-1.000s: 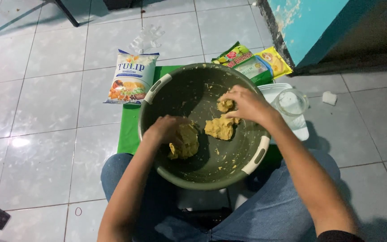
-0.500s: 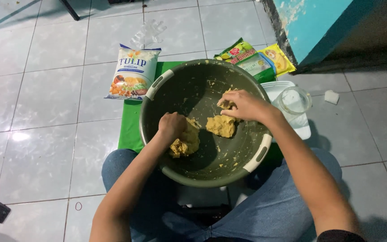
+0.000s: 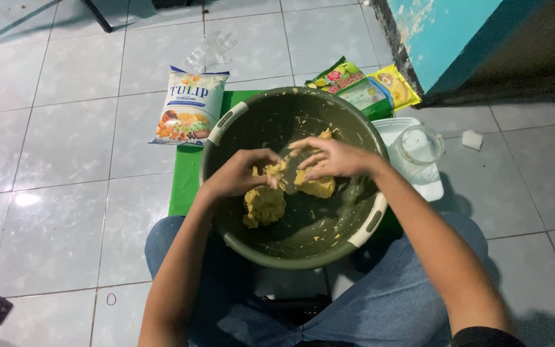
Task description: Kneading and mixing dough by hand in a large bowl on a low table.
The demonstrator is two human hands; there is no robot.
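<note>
- The left hand (image 3: pixel 242 172) is inside the round dark green plastic basin (image 3: pixel 348 222), fingers curled and gripping a bit of yellow dough at the top of the larger yellow dough lump (image 3: pixel 264 204).
- The right hand (image 3: pixel 330 157) is just beside it, fingers bent and pinching the smaller yellow dough lump (image 3: pixel 318 186); the fingertips of both hands nearly meet over the middle of the basin.
- Both lumps lie on the basin's floor, the larger toward the person's left, the smaller under the right hand; crumbs of dough stick to the inner wall.
- The basin rests on a bright green mat (image 3: pixel 184 183) on the pale tiled floor (image 3: pixel 52 148), in front of the person's knees in blue jeans (image 3: pixel 387 302).
- A white flour bag (image 3: pixel 189 108) lies left of the basin, green and yellow packets (image 3: pixel 364 87) behind it.
- A clear glass cup (image 3: pixel 421 146) stands on a white tray (image 3: pixel 431 189) to the right.
</note>
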